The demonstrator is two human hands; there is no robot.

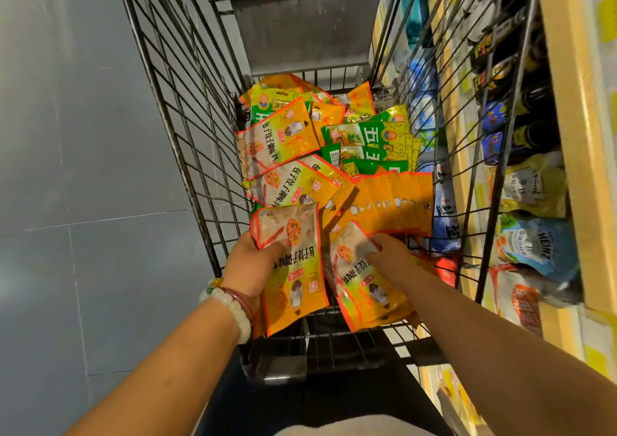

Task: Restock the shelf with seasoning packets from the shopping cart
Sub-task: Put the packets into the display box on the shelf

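Both arms reach down into a wire shopping cart seen from above. The left hand grips a small stack of yellow-and-orange seasoning packets, thumb curled across the top packet's face; how many packets are in the stack cannot be told, since only the edges of those underneath show. The fingers under the stack are hidden. A bracelet of pale beads sits on the left wrist.

The right hand lies on a second bundle of packets just right of the first, fingertips curled down onto its upper edge — it looks like a pinch on that bundle, though the thumb is hidden beneath the hand. The 2 bundles touch or overlap at their inner edges; which one I cannot tell.

Farther in, the cart floor is covered by a loose pile of packets: the same yellow-and-orange kind on the left and middle, green-and-yellow ones on the far right, and a fanned row of orange packet backs just beyond the right hand. Most overlap, so much of the printing is covered.

To the right, through the cart's wire side, stands the shelf with dark bottles and pouches — blurred, partly barred by the wires and cut off at the frame edge. On the left is grey floor.
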